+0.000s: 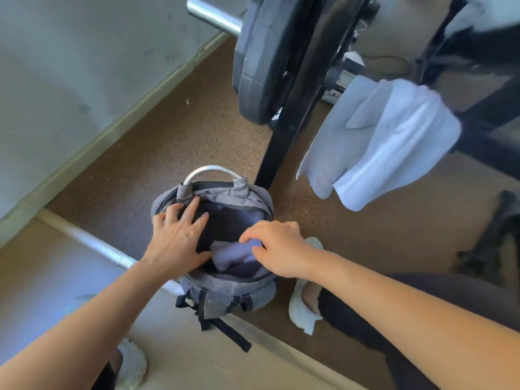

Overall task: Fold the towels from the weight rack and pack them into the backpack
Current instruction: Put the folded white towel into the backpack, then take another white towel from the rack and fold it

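Note:
A grey backpack (225, 296) stands open on the floor at centre, its dark inside showing. A folded pale towel (233, 256) lies inside the opening. My left hand (176, 240) rests with straight, spread fingers on the backpack's left rim, holding the mouth wide. Over the right rim my right hand (277, 246) has its fingers curled, and its fingertips touch the towel inside. A white towel (380, 139) hangs over a bar of the black weight rack (284, 130) at upper right.
Black weight plates (261, 66) on a steel barbell (213, 16) hang above the backpack. A metal bar (98, 246) lies on the floor at left by a pale mat. My white shoes (302, 311) and legs are close to the backpack. Brown floor surrounds it.

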`<state>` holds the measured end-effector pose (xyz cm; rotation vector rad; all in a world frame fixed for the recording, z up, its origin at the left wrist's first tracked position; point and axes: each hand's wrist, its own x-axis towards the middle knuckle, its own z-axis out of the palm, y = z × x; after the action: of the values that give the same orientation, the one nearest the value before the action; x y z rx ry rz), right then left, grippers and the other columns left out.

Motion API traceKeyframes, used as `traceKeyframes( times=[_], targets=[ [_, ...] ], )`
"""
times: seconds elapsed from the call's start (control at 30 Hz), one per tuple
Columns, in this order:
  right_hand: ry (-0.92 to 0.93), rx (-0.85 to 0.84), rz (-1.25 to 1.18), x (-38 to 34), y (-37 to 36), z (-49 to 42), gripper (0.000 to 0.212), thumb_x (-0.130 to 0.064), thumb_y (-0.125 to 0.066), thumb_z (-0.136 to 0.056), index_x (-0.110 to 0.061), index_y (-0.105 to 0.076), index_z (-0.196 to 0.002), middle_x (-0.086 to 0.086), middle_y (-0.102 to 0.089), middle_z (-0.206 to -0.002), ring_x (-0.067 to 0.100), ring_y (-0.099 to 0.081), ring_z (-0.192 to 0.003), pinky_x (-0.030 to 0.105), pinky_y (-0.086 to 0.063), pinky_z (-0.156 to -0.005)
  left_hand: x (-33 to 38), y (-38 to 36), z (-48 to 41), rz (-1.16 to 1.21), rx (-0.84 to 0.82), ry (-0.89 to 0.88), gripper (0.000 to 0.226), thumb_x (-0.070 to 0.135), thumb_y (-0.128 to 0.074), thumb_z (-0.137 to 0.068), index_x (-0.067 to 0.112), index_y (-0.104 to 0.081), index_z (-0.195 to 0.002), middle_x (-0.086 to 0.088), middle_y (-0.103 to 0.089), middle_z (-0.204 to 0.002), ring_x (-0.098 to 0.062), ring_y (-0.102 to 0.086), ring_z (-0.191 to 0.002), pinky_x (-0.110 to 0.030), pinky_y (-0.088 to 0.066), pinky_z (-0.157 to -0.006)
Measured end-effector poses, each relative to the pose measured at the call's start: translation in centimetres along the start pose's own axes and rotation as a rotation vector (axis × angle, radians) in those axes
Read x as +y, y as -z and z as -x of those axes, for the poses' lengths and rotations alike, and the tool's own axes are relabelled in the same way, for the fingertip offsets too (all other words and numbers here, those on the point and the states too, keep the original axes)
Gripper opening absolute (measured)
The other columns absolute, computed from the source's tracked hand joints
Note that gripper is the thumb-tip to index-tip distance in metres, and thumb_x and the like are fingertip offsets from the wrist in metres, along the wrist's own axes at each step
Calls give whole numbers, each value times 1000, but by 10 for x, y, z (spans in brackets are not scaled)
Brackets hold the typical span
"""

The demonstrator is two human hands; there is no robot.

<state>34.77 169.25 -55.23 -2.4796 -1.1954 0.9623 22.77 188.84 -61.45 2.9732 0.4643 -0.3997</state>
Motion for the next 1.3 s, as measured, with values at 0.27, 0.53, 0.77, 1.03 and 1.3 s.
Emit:
traceKeyframes(
  times=[0.27, 0.53, 0.77, 1.03, 1.3],
  targets=[
    [-480, 1210, -1120, 56, 102, 65, 21, -19, -72, -72, -8, -54, -76, 1, -47, -79, 19, -45, -72, 33, -38, -66, 55, 28, 17, 535, 183, 112, 64, 65, -49, -72, 26, -78, -114, 0, -67, -128, -31, -63, -112, -45, -48, -97],
    [-595, 1112, -1193, 109, 140, 41, 22, -24, -72, -90, -2, -66, -91, -2, -55, -71, 20, -57, -75, 13, -43, -53, 147, 81, 9, 644, 133, -119, 28, 46, -66, -84, 30, -76, -105, 14, -68, -115, -9, -60, -110, -31, -44, -102],
    [-473, 1072, -1429, 92, 149, 57, 24, -13, -56, -93, 10, -59, -92, 18, -54, -81, 19, -46, -76, 30, -36, -60, 216, 167, -49, 890, 76, -10, 27, 30, -69, -94, 26, -71, -121, 19, -69, -105, -2, -63, -102, -22, -52, -88],
    [-242, 1071, -1686, 87, 158, 79, 19, -13, -53, -86, -12, -44, -71, 6, -40, -78, 16, -41, -71, 31, -36, -65, 254, 196, -73, 1251, -161, -12, 31, 23, -69, -97, 15, -62, -126, 6, -75, -106, 6, -72, -86, -5, -49, -64],
    [-208, 1143, -1704, 92, 159, 76, 21, -24, -57, -83, -16, -51, -65, 4, -47, -71, 17, -44, -71, 36, -35, -68, 265, 217, -69, 1274, 110, -62, 17, 16, -62, -94, 26, -75, -89, 1, -73, -84, -19, -69, -82, -38, -58, -74]
  ],
)
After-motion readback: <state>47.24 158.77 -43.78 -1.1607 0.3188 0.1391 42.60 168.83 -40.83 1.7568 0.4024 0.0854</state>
